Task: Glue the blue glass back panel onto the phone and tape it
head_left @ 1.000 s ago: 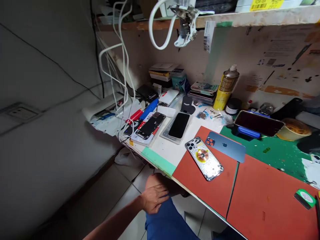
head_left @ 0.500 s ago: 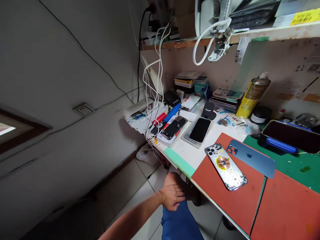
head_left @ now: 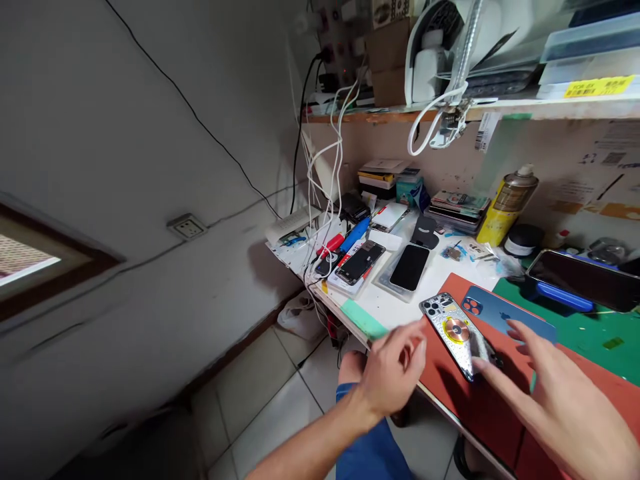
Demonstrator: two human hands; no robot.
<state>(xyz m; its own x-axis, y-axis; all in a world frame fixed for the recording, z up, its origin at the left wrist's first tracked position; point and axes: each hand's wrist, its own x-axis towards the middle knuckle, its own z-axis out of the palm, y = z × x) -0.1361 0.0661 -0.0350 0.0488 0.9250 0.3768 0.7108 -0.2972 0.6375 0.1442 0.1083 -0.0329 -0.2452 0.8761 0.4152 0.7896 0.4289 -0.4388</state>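
Observation:
A phone with its back off (head_left: 450,333) lies on the red mat, with copper coil and camera lenses facing up. Beside it rests a blue phone back cover (head_left: 500,313), partly hidden by my right hand. My right hand (head_left: 555,393) hovers over the mat, open, thumb and fingers spread, its thumb overlapping the phone's lower end; whether it touches cannot be told. Left of the phone, at the bench's front edge, is my left hand (head_left: 393,370). Its fingers are bent, with a gap between thumb and forefinger and nothing seen in them.
A dark-screened phone (head_left: 410,267) and a detached phone screen (head_left: 361,262) lie on the white part of the bench. Behind stand a yellow spray can (head_left: 505,203) and a propped-up phone (head_left: 585,279). White cables (head_left: 337,153) hang from the shelf (head_left: 530,110).
My left hand has risen from my knee to the bench edge. My right hand has come into view over the mat. The camera view has shifted slightly; the phone and cover lie as before.

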